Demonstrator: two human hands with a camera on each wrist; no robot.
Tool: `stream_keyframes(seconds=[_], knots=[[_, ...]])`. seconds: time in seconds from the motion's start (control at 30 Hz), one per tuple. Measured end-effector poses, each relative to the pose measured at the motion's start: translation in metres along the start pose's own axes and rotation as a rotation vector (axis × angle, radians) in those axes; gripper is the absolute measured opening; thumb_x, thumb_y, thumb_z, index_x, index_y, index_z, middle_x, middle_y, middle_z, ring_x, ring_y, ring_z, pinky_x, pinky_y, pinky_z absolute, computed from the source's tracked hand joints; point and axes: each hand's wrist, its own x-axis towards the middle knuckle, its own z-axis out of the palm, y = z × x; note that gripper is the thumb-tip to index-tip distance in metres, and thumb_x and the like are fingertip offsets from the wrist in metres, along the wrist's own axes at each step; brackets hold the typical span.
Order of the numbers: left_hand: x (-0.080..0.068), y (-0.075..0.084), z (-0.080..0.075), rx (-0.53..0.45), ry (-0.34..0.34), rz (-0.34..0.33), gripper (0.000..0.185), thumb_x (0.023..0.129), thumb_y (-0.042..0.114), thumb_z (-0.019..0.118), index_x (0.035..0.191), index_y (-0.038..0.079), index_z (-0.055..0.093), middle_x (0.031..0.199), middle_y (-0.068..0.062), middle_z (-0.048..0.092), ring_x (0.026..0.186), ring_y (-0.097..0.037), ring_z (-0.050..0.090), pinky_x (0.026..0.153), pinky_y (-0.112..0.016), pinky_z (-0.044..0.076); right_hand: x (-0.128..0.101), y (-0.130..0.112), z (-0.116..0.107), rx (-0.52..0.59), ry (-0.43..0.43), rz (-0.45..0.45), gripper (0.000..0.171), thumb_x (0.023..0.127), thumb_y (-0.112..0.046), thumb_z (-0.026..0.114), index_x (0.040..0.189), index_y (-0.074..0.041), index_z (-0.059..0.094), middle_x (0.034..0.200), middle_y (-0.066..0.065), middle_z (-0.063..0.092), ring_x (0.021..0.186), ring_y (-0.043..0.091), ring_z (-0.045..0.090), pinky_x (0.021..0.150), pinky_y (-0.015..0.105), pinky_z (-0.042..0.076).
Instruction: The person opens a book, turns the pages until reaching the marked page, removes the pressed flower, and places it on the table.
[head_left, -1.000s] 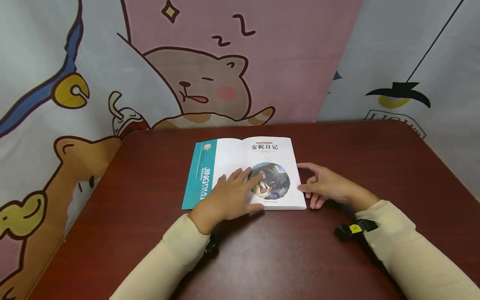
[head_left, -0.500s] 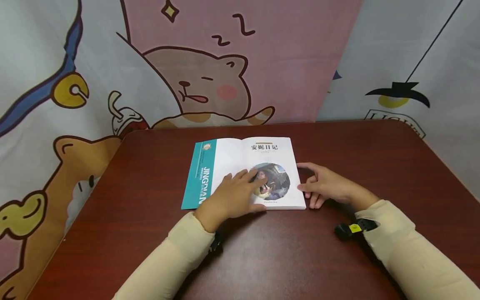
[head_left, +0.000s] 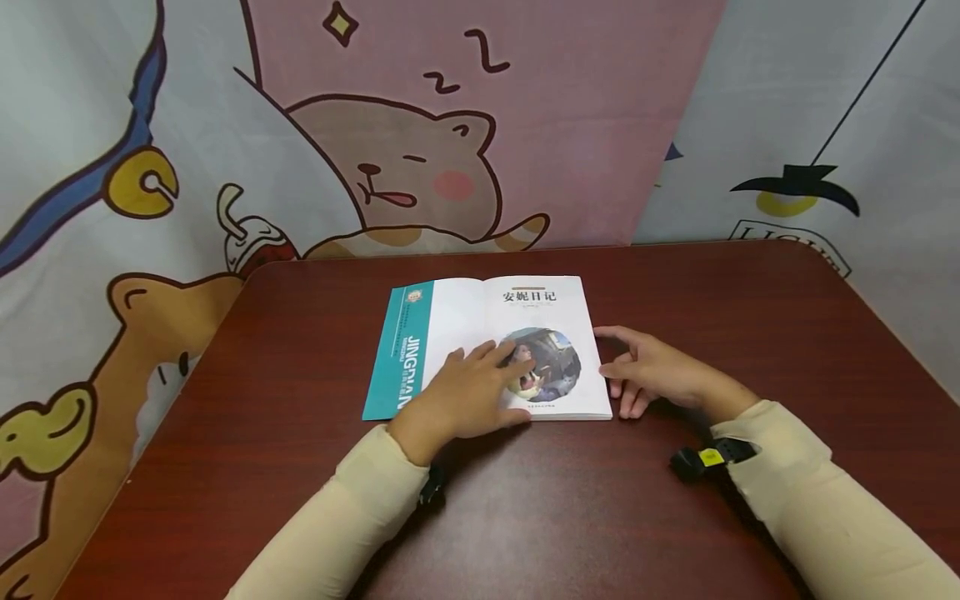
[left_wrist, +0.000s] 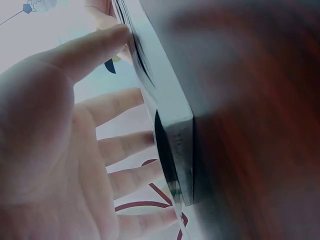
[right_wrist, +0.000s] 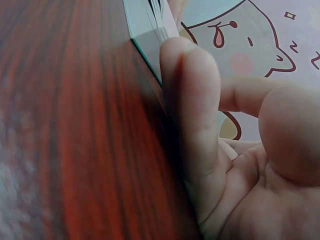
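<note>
An open book (head_left: pixel 540 310) lies on the table, with a teal cover flap (head_left: pixel 397 350) on its left and a title page with a round picture on its right. Across its lower middle rests my left hand (head_left: pixel 457 396), fingers spread over the pages and thumb at the near edge. The left wrist view shows its extended fingers (left_wrist: pixel 122 150) against the page. My right hand (head_left: pixel 660 371) is at the book's right edge, index fingertip and thumb tip apart along it, other fingers loosely bent. In the right wrist view, slightly fanned page edges (right_wrist: pixel 158 15) meet a fingertip.
The dark red-brown table (head_left: pixel 525 517) extends around the book. Behind it hangs a cartoon-printed cloth (head_left: pixel 585 125). A black strap device (head_left: pixel 705 458) is on the right wrist, under a cream sleeve (head_left: pixel 832 508).
My left hand has shifted slightly to the right on the book and then stayed there. My right thumb tip has moved slightly up and right at the page edge. The book stays put.
</note>
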Motion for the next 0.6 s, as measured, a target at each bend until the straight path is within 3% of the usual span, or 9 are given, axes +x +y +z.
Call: stream_keyframes(seconds=[0.6], knots=[[-0.0003, -0.0047, -0.0022, -0.037, -0.042, 0.002, 0.069, 0.092, 0.055, 0.061, 0.153, 0.032, 0.040, 0.164, -0.005, 0.031, 0.150, -0.029, 0.032, 0.114, -0.061, 0.032, 0.0008, 0.0017, -0.0036, 0.029, -0.028, 0.010, 0.073, 0.102, -0.015, 0.052, 0.161, -0.022, 0.009, 0.077, 0.012, 0.060, 0.055, 0.025, 0.068, 0.057, 0.042, 0.059]])
